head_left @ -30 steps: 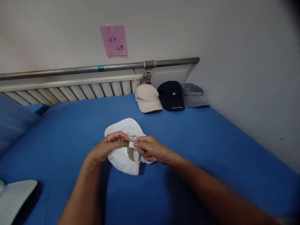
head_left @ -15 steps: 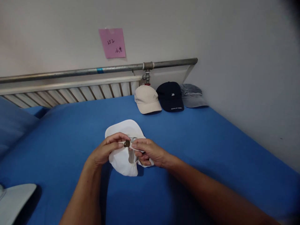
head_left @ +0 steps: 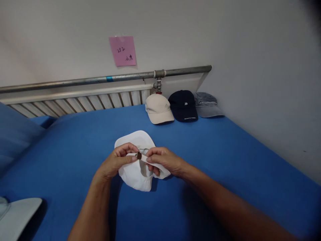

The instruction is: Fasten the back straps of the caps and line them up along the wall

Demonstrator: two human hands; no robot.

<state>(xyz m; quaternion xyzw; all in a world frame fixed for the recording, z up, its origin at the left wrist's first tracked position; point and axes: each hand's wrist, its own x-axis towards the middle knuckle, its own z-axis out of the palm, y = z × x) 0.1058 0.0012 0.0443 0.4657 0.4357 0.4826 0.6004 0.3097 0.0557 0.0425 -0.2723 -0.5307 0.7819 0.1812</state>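
Head view: the white cap (head_left: 135, 179) is near ctr. of the frame, on the blue surface (head_left: 75, 150), brim toward the top. Fingers of L hand (head_left: 112, 164) are pinching its strap (head_left: 144, 158) at the brown buckle (head_left: 139, 155); those of R hand (head_left: 167, 161) pinch the same strap, just right of buckle. Upper R of ctr.: beige cap (head_left: 159, 108), navy cap (head_left: 183, 105) & gray cap (head_left: 207, 105), in a row. Pale brim (head_left: 23, 212): lower L corner.
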